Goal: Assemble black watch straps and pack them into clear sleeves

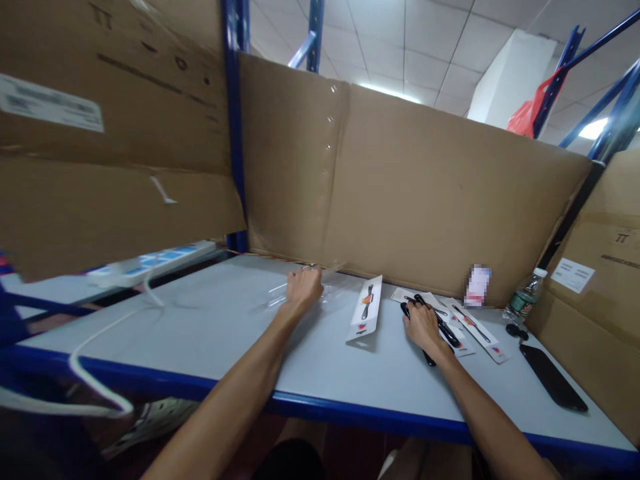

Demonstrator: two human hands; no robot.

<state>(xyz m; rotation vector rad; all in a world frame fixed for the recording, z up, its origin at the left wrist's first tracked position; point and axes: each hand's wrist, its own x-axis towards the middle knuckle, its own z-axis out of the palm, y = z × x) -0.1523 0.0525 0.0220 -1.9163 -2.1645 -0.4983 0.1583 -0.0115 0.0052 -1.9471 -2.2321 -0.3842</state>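
Note:
My left hand (303, 289) lies on the grey shelf top (215, 327), fingers curled onto a pile of clear plastic sleeves (334, 285) by the cardboard wall. My right hand (423, 327) rests on a bundle of black watch straps (442, 328), fingers closed around them. Between the hands lies a white backing card with a black strap (365, 309) mounted on it. More white cards with straps (475, 328) are spread just right of my right hand.
A large cardboard sheet (400, 193) walls off the back. Cardboard boxes stand left (110, 133) and right (595, 293). A black phone (553, 377), a plastic bottle (525, 295) and a power strip with white cable (150, 263) lie on the shelf, whose blue front edge (320, 405) faces me.

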